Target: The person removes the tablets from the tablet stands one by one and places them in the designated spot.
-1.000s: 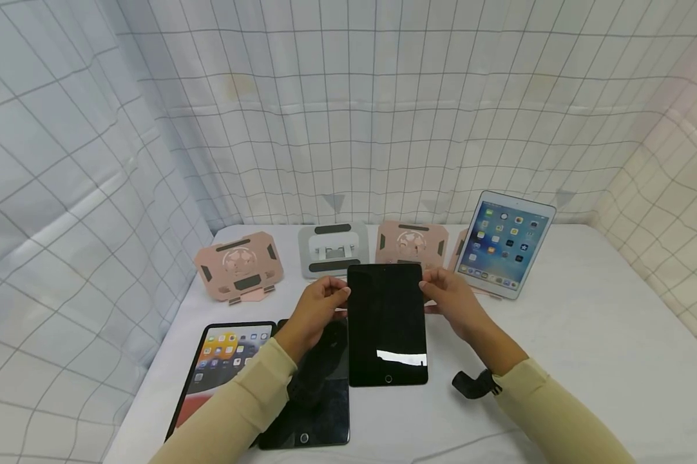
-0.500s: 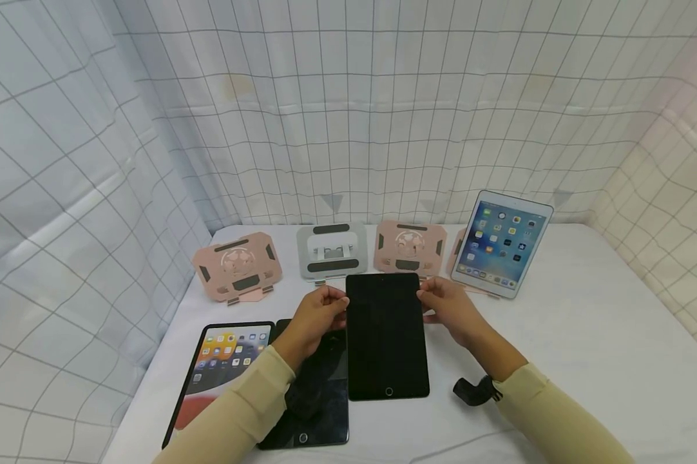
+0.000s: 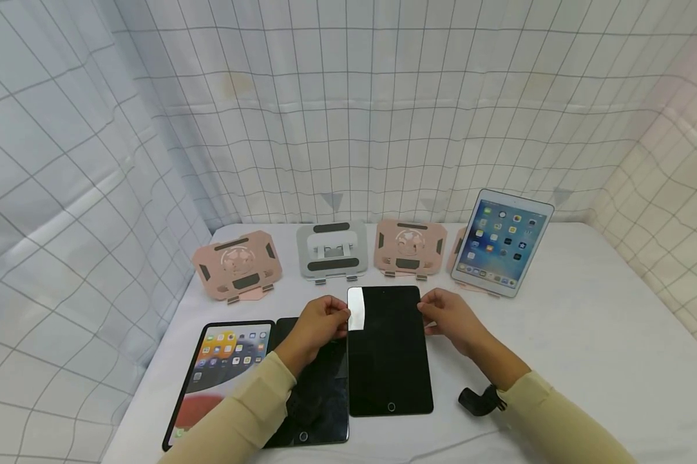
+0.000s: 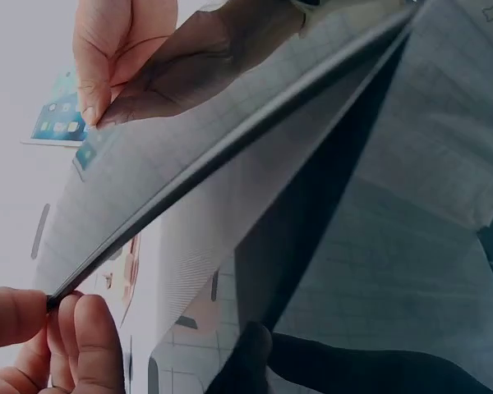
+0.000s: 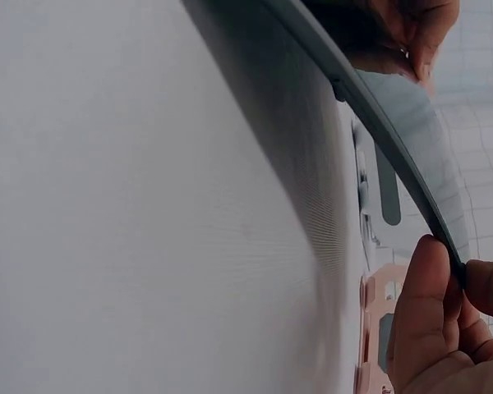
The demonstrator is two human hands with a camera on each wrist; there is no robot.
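A black tablet [image 3: 389,354] with a dark screen and a round home button is held between both hands near the table's middle. My left hand [image 3: 321,322] pinches its left edge close to the top, thumb on the screen side. Opposite, my right hand [image 3: 449,319] pinches the right edge. In the left wrist view the tablet [image 4: 197,156] slants with its upper end raised off the table, and the screen mirrors a hand. The right wrist view has the fingers [image 5: 427,304] under the edge and the thumb on top.
Two more tablets lie at the left: one lit [image 3: 221,367], one dark [image 3: 325,406], partly under my left arm. Behind stand a pink stand [image 3: 238,261], a grey stand [image 3: 333,251] and another pink stand [image 3: 411,241]. A white tablet [image 3: 502,241] leans on a stand at the right.
Both hands have brought the black tablet nearer to me and lower in view. A bright reflection moved from its bottom to its top left. The grip stays the same.
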